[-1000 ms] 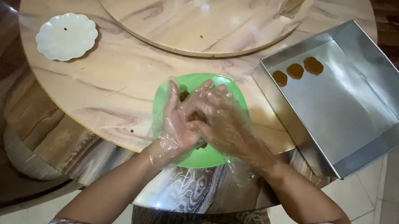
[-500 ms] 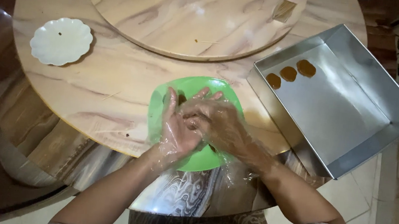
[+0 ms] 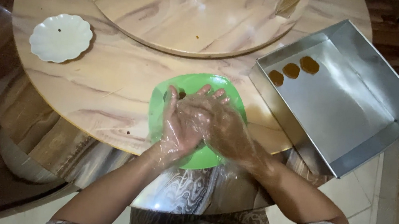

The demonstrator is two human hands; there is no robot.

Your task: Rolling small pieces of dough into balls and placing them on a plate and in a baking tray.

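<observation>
Both my hands wear thin clear plastic gloves and are pressed together palm to palm over a green plate [image 3: 191, 84] at the near edge of the round table. My left hand [image 3: 175, 126] lies underneath with its fingers pointing away from me. My right hand [image 3: 224, 126] covers it from the right, fingers stretched across. Whatever is between the palms is hidden. A small dark bit shows on the plate just beyond my left fingertips.
A square metal tray [image 3: 352, 105] hangs over the table edge at the right, with three flat brown pieces [image 3: 291, 70] in its far corner. A white scalloped dish [image 3: 60, 37] sits at the left. A wooden turntable [image 3: 192, 16] fills the table's middle.
My palms have stayed together over the green plate, the right hand sliding slightly across the left. The view has shifted a little, so the table appears lower in the picture.
</observation>
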